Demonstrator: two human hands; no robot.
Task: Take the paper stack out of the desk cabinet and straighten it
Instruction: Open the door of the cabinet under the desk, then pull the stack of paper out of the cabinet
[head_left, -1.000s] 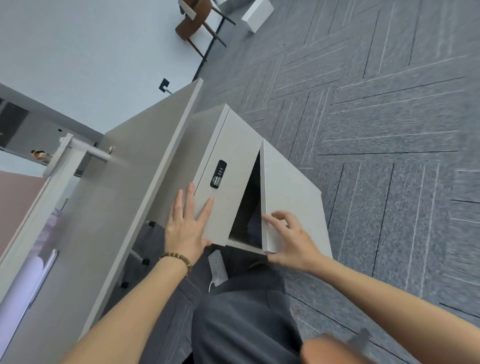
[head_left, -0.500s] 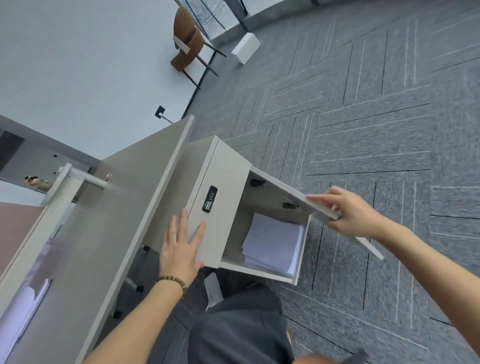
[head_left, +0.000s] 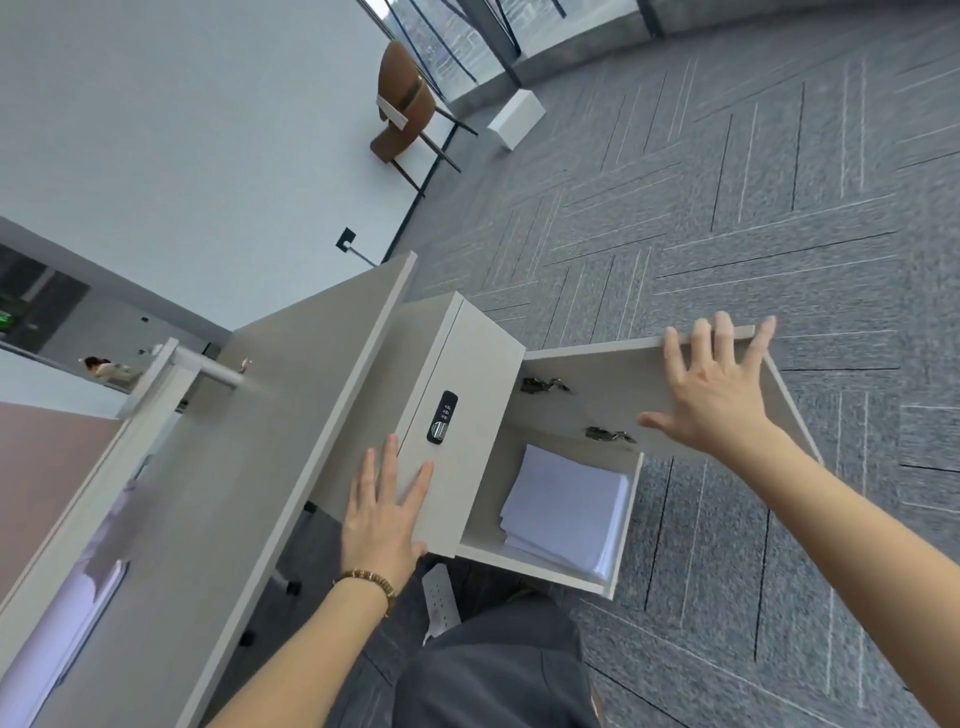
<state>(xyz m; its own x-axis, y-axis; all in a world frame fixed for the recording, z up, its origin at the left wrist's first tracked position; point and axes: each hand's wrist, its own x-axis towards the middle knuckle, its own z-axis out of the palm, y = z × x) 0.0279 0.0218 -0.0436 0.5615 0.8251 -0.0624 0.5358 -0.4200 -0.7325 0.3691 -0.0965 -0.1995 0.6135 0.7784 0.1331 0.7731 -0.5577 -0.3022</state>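
Observation:
A pale grey desk cabinet with a black combination lock stands beside the desk. Its door is swung wide open to the right. Inside lies a white paper stack, slightly uneven at its edges. My left hand rests flat on the cabinet's fixed front panel, fingers spread, a bead bracelet on the wrist. My right hand presses flat on the inner face of the open door, its fingertips curled over the door's far edge. Neither hand touches the paper.
A long grey desk runs along the left of the cabinet. A white power strip lies on the carpet near my dark-trousered knee. A brown chair and a white box stand far off by the window.
My right hand has swung the cabinet door from nearly closed to wide open, moving right and outward. The paper stack has come into view. My left hand stayed on the front panel.

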